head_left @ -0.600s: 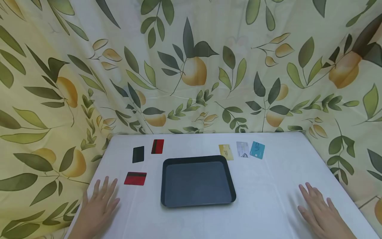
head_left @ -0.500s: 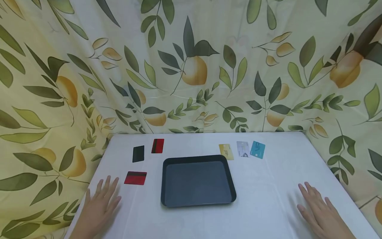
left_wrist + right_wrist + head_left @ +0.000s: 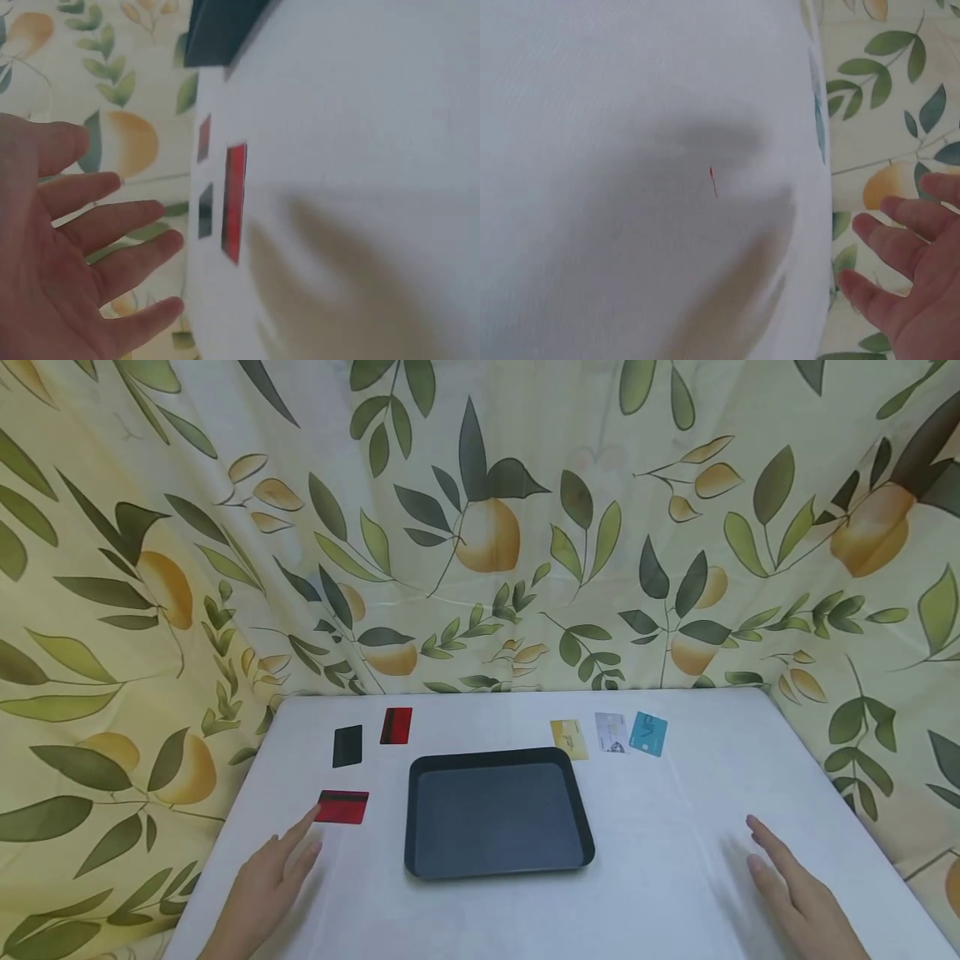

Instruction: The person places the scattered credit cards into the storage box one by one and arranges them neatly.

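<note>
The left hand (image 3: 258, 893) hovers over the table's left side, its fingertips close to a red card (image 3: 342, 807) with a dark stripe. In the left wrist view that hand (image 3: 82, 255) has its fingers spread, holding nothing. Behind lie a black card (image 3: 347, 747) and another red card (image 3: 397, 726). A dark tray (image 3: 498, 814) sits in the middle. Past its right back corner are a gold card (image 3: 569, 740), a silver card (image 3: 611, 732) and a teal card (image 3: 648, 734). Over the right side, the right hand (image 3: 806, 893) is empty with fingers extended; the right wrist view shows that hand (image 3: 922, 262) too.
A white cloth (image 3: 675, 877) covers the table. Behind and to the left hangs a curtain (image 3: 480, 635) printed with fruit and leaves, reaching the table's back edge. Shadows of the hands fall on the cloth.
The left hand has moved right, toward the nearer red card, and turned onto its side. The right hand has also turned sideways, staying in about the same place. The cards and tray have not moved.
</note>
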`<action>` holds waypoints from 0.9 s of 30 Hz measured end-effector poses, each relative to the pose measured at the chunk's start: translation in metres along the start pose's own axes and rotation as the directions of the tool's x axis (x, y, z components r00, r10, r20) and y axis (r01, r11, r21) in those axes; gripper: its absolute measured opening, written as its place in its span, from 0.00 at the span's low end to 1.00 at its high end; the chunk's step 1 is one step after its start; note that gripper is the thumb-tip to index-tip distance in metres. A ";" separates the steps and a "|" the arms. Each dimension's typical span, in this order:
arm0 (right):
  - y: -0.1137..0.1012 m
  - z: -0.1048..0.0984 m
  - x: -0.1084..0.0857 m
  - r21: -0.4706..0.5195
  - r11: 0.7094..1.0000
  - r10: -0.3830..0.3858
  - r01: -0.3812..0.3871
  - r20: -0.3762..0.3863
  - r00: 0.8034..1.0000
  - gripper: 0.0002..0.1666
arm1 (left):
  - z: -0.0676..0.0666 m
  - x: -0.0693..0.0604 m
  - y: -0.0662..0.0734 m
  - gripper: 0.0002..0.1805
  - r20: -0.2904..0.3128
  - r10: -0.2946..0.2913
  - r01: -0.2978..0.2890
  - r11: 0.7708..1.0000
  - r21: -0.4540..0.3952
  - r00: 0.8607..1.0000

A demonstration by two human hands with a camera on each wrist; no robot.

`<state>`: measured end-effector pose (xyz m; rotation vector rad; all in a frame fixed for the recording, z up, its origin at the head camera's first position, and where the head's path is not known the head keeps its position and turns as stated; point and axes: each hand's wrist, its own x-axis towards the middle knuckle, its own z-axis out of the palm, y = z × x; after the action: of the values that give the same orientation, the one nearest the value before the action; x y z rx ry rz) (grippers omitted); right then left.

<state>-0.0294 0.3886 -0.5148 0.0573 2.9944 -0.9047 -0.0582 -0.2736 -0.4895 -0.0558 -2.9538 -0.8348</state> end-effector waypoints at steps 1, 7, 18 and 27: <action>-0.001 0.001 0.001 0.018 1.000 0.010 -0.010 -0.003 1.000 0.37 | 0.001 0.001 0.002 0.28 0.006 -0.017 0.017 1.000 -0.016 1.000; -0.007 0.008 0.007 0.164 0.984 -0.047 0.066 -0.118 0.992 0.33 | 0.010 0.009 0.012 0.27 0.109 -0.144 0.164 0.966 -0.201 0.983; -0.019 0.017 0.025 0.355 0.935 0.002 0.019 -0.058 0.998 0.33 | 0.028 0.021 0.022 0.26 0.149 -0.198 0.245 0.862 -0.444 0.969; -0.026 0.022 0.044 0.445 0.895 0.053 -0.034 -0.031 0.998 0.34 | 0.049 0.030 0.027 0.26 0.199 -0.217 0.293 0.744 -0.600 0.956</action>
<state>-0.0740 0.3566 -0.5198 0.1477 2.7379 -1.5802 -0.0892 -0.2240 -0.5147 0.2857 -2.6598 -1.8856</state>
